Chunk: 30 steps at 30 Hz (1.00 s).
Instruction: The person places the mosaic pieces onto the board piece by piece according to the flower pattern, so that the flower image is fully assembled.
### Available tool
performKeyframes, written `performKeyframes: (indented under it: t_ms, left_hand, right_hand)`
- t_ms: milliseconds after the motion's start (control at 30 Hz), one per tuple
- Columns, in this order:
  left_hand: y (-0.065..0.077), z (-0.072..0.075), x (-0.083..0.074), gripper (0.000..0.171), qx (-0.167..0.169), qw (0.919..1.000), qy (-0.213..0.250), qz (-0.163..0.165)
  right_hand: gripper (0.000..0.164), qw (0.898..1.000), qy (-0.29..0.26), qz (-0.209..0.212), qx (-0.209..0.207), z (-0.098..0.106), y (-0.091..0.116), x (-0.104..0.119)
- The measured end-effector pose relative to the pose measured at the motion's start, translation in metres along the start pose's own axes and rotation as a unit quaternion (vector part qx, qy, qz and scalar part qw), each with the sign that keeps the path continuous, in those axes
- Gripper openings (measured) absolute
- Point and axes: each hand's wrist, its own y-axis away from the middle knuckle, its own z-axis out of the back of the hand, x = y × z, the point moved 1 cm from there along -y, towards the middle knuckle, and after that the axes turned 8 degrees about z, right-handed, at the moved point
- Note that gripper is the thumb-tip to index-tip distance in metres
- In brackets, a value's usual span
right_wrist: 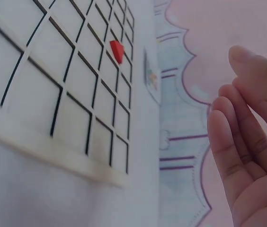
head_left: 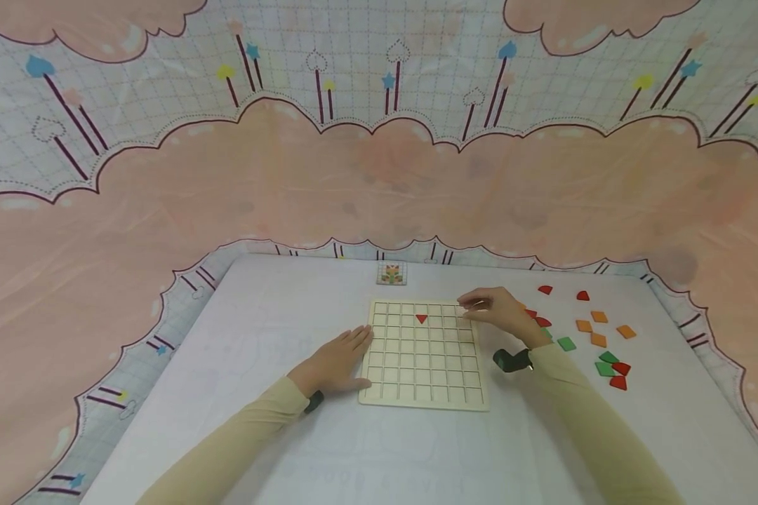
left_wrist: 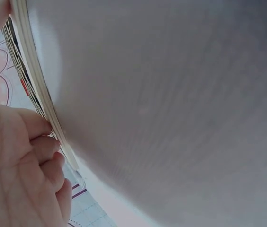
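A pale wooden grid board [head_left: 423, 358] lies on the white table in the head view. In one of its upper squares sits a red piece [head_left: 422, 319] with its point toward the person. My left hand [head_left: 337, 359] rests along the board's left edge, thumb and fingertips touching the rim, as the left wrist view also shows. Over the board's upper right corner hovers my right hand [head_left: 495, 308]. Its fingers [right_wrist: 221, 130] are loosely bent, with the thumb apart from them and nothing between in the right wrist view.
Right of the board lie orange squares [head_left: 599, 317], green diamonds [head_left: 566, 344] and several red pieces [head_left: 583, 296]; the right hand and forearm partly cover some. A small patterned card [head_left: 391, 273] lies beyond the board. A printed cloth [head_left: 379, 189] hangs behind the table.
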Motion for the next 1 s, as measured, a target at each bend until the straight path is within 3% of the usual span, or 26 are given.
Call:
performKeyframes:
  t_ms: [200,433,567,1000]
  left_hand:
    - [-0.002,0.0,0.0,0.09,0.004,0.9999,0.002,-0.014]
    - [-0.004,-0.003,0.001,0.091,0.005,0.9999,-0.006,-0.013]
    - [-0.005,-0.004,0.001,0.091,0.004,0.9998,-0.016,-0.01]
    - [-0.002,0.0,-0.003,0.09,0.005,0.9998,-0.015,-0.009]
  right_hand:
    - [0.036,0.999,0.046,0.0,-0.007,0.035,0.026,-0.006]
    - [0.039,0.998,0.04,-0.043,-0.028,0.076,0.058,-0.017]
    - [0.042,0.994,0.089,-0.061,-0.025,0.092,0.069,-0.023]
    - [0.05,0.981,0.092,-0.173,0.006,0.106,0.076,-0.067]
